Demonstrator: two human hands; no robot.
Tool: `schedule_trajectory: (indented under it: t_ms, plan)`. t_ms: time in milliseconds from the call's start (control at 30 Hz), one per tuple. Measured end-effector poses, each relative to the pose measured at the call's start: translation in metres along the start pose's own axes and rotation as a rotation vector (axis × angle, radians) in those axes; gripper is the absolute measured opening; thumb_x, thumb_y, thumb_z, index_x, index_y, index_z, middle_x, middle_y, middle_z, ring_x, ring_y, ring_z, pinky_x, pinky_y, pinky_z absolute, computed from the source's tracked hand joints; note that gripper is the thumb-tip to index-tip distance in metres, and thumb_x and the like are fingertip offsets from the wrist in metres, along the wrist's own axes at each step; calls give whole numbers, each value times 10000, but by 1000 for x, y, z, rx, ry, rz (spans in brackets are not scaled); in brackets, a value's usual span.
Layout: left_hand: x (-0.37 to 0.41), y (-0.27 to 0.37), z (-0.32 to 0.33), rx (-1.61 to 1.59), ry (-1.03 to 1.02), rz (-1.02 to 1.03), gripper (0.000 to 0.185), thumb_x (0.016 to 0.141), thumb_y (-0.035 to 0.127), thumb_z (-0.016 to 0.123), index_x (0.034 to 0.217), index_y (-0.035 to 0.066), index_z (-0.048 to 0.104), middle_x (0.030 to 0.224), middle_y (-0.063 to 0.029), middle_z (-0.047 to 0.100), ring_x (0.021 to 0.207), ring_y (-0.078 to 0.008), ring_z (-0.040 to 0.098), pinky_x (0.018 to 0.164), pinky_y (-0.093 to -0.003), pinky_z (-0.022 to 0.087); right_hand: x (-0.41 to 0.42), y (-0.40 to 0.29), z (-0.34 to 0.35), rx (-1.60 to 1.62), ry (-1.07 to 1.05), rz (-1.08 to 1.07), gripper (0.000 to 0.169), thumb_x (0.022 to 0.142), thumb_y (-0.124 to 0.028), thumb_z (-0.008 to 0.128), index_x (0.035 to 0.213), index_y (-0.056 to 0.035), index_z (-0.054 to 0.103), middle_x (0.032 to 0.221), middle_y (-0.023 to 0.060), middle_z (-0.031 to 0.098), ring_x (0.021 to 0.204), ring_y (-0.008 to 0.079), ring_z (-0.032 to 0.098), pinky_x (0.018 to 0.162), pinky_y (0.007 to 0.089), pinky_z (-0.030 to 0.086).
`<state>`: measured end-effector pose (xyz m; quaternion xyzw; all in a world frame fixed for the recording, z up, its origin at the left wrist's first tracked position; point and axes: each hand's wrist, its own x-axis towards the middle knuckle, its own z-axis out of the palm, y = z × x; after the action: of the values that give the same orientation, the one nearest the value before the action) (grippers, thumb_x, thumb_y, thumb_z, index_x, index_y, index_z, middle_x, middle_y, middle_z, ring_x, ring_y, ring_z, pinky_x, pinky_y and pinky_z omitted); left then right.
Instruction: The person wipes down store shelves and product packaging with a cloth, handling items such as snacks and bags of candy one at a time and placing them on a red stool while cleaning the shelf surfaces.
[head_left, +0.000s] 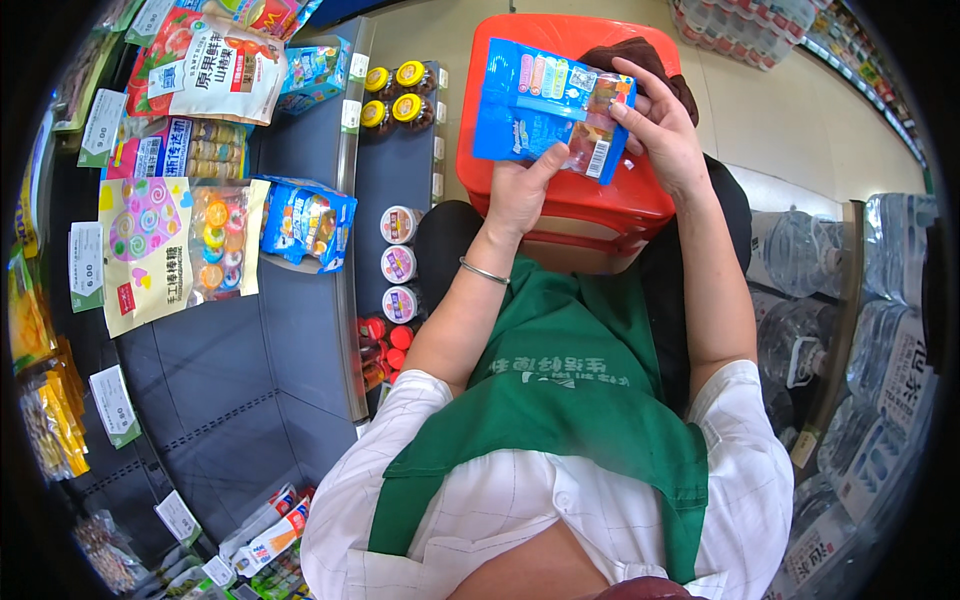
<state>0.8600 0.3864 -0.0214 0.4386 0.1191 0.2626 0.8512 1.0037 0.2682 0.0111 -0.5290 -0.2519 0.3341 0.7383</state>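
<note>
A blue candy bag (517, 105) with a clear window showing coloured sweets is held up in both hands, its printed back with a barcode facing me. My left hand (529, 180) grips the lower edge, thumb on the front. At the bag's right end, my right hand (660, 124) pinches the side between thumb and fingers. Beneath the bag stands a red plastic stool (502, 180) with a dark brown cloth (630, 52) on its top, partly hidden by the bag and my right hand.
Left, a shelf with hanging lollipop bags (180, 247), blue candy pouches (307, 225) and price tags. Yellow-lidded jars (409, 109) and white-lidded tubs (399, 262) line a lower shelf. Large water bottles (795, 251) stand at right; wrapped bottle packs (739, 30) sit on the floor beyond.
</note>
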Motion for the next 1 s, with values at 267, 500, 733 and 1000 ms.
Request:
schedule_trajectory:
  t_ms: [267,500,733,1000]
  plan:
    - [-2,-1,-1,49,-7,37,383,854,42,685,1202,44,524,1126,-47,597,1021,-135,578,896,-288,483,0,2,1,4,6,7,548,877,-97,653,1370,-45,420,864,3,647,613,11,432,512,178,315]
    - [-2,0,2,62,-18,48,385,857,37,679,1208,41,523,1136,-49,596,1032,-138,577,910,-291,478,-1,1,0,15,-1,4,545,880,-98,651,1370,-47,419,881,6,652,618,1,438,505,172,311]
    - [-2,0,1,57,-17,23,389,858,42,680,1212,34,521,1144,-48,590,1039,-137,571,923,-292,470,-1,0,1,29,9,-11,543,875,-92,654,1365,-42,424,911,15,659,628,-2,452,501,168,312]
    - [-1,-1,-2,81,-18,11,404,861,46,677,1225,36,502,1155,-49,578,1048,-146,564,918,-307,473,-1,1,1,37,8,-21,550,872,-93,661,1366,-37,426,912,17,658,632,1,452,505,171,317]
